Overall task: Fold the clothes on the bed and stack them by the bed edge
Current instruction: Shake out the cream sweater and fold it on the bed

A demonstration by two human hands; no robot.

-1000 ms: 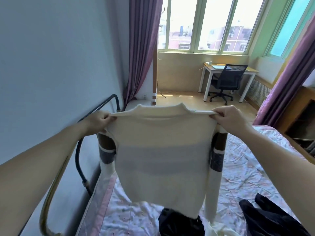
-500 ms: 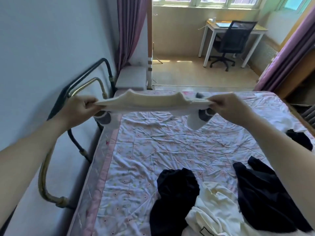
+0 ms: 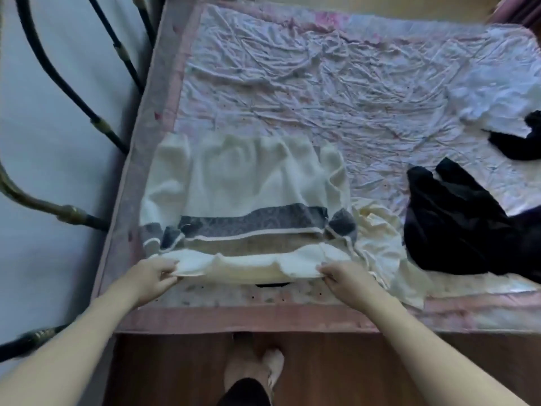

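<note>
A cream sweater (image 3: 246, 183) with a grey and tan band lies spread on the bed (image 3: 322, 83), its shoulders toward me near the bed's front edge. My left hand (image 3: 152, 273) pinches its left shoulder. My right hand (image 3: 342, 276) pinches its right shoulder. Both sleeves lie along the sweater's sides. A dark garment is almost wholly hidden beneath the sweater's near edge.
A cream garment (image 3: 380, 241) lies crumpled right of the sweater. A black garment (image 3: 456, 221) sits further right, and another black piece (image 3: 521, 139) near the right edge. A metal bed frame (image 3: 73, 212) runs along the left wall. My foot (image 3: 263, 370) stands on the wooden floor.
The sweater was held up in the air, then swung flat and lowered onto the bed. My view tilted down from the window to the bed's front edge.
</note>
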